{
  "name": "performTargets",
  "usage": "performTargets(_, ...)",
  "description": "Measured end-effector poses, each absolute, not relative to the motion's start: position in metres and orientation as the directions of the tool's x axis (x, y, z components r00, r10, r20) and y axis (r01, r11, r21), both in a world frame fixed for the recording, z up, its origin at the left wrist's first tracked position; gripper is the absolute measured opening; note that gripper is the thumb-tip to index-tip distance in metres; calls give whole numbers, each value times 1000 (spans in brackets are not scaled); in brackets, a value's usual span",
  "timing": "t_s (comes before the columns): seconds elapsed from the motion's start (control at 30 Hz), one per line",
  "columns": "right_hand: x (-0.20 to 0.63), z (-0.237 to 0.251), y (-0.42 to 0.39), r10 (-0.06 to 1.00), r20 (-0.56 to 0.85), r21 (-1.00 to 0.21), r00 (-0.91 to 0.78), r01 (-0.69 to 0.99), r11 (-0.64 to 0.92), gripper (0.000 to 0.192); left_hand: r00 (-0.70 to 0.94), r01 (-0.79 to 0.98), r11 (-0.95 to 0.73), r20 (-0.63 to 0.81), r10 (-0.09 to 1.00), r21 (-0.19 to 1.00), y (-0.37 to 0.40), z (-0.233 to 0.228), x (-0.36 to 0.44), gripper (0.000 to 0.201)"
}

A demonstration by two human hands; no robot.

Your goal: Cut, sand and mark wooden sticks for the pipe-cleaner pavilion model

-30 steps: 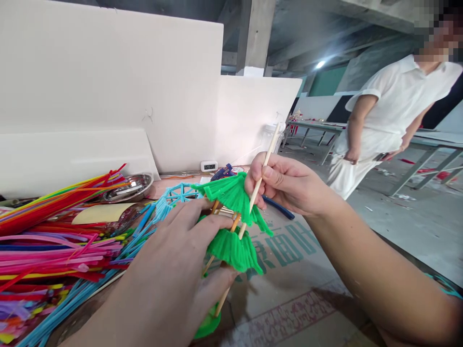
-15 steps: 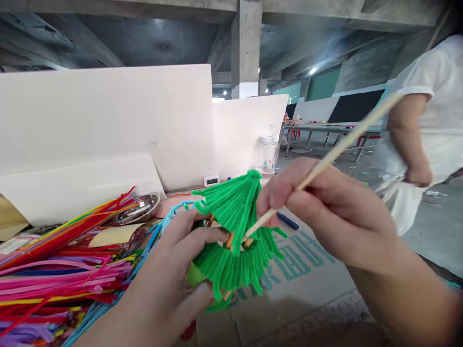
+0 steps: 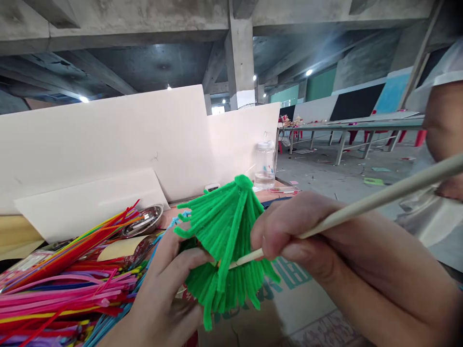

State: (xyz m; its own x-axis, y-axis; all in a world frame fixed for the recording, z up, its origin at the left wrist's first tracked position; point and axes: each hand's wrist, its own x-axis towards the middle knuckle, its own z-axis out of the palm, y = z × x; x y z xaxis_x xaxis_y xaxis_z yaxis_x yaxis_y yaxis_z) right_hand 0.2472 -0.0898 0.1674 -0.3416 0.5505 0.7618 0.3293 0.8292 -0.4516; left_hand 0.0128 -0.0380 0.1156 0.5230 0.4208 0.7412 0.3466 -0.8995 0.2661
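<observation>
at 6 o'clock in view, a green fringed 2-tiered model (image 3: pixel 231 226) sits in the left hand (image 3: pixel 168 284), fingers part-curled round its 8 o'clock side. the right hand (image 3: pixel 318 246), pinched closed, grips a pale stick (image 3: pixel 383 198), tip at the model's middle.

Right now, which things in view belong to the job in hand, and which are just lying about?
In hand:
green tiered piece, held by the left hand
wooden stick, held by the right hand

Apparently lying about, untouched:
coloured fuzzy strips, though possibly spare material
metal bowl
clear lidded jar
</observation>
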Motion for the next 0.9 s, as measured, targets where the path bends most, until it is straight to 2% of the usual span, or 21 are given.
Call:
performTargets(0.17,241,171,-99,574,741,-427,-348,414,804,8,520,370,-891,736,433,262,-39,113,13,46)
performTargets(0.27,242,174,-91,565,730,-437,-385,372,819,9,525,382,-870,701,482,313,-39,115,13,44)
performTargets(0.33,244,174,-73,599,731,-529,-327,282,800,14,494,378,-823,659,567,425,-36,115,15,40)
performTargets(0.43,249,167,-35,710,678,-704,-191,112,701,25,431,311,-689,550,716,654,-22,108,20,27)
performTargets(0.53,256,161,-5,766,628,-777,-135,-74,625,34,400,190,-563,460,792,804,-2,93,25,29)
performTargets(0.63,258,166,7,780,618,-783,-98,-160,601,32,402,135,-417,335,852,899,10,77,27,38)
performTargets(0.77,250,177,9,761,638,-769,-117,-147,622,31,408,86,-369,306,860,925,11,57,25,41)
performTargets(0.9,242,171,3,801,545,-823,-248,20,567,32,362,55,-364,322,875,930,9,41,19,41)
